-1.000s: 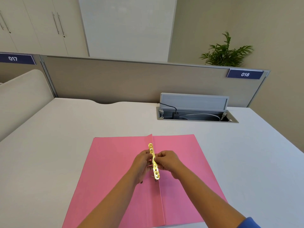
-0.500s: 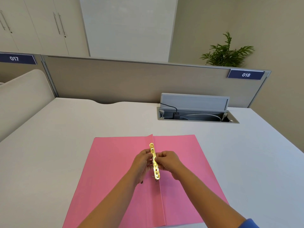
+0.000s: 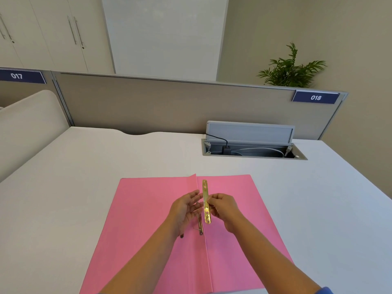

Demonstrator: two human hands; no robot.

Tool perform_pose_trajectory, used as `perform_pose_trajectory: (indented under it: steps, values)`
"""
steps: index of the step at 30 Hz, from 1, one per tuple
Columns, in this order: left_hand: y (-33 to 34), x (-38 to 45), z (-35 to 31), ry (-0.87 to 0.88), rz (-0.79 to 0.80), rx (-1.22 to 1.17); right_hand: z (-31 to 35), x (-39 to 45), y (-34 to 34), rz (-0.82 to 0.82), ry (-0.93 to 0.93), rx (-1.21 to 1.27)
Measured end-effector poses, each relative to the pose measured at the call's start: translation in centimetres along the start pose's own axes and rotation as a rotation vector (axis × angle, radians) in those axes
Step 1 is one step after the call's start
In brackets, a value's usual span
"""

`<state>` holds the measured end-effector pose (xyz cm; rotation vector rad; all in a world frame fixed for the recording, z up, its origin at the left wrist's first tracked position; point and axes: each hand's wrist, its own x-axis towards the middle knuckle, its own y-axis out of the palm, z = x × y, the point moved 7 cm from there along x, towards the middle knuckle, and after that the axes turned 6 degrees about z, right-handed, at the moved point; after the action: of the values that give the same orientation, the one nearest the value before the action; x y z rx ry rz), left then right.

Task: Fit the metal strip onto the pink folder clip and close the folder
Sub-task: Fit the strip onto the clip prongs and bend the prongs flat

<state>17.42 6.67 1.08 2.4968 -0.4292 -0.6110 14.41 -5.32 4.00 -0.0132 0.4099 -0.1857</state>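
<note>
My left hand (image 3: pixel 185 209) has loosened and opened beside the metal strip (image 3: pixel 205 201), which my right hand (image 3: pixel 222 206) alone now pinches upright over the spine of the open pink folder (image 3: pixel 144 209), so I can line its holes with the clip prongs (image 3: pixel 200 227) below.

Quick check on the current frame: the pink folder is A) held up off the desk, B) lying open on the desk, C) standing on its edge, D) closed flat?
B: the pink folder lies spread open on the desk, both halves flat either side of the centre crease, while the right hand holds the gold metal strip above the crease and the left hand sits open just beside it.
</note>
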Motion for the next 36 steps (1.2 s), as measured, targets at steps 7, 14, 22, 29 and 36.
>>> perform_pose_trajectory:
  steps: [7, 14, 22, 29, 36]
  values:
    - [0.3, -0.1, 0.0, 0.004, 0.021, 0.026, -0.3, 0.0, 0.5, 0.014, -0.023, -0.097]
    - [0.2, -0.2, 0.0, 0.004, 0.023, 0.04, -0.4, 0.1, 0.6, 0.019, -0.04, -0.141]
    - [0.0, 0.0, 0.1, -0.021, 0.022, 0.005, -0.4, 0.4, 0.8, 0.013, -0.065, -0.228]
    - [-0.6, 0.2, 0.0, -0.038, -0.039, 0.012, -0.3, 0.1, 1.6, 0.099, -0.063, -0.216]
    - [-1.2, 0.3, -0.2, -0.064, -0.048, -0.035, -2.1, -2.1, 1.9, 0.347, -0.103, -0.551]
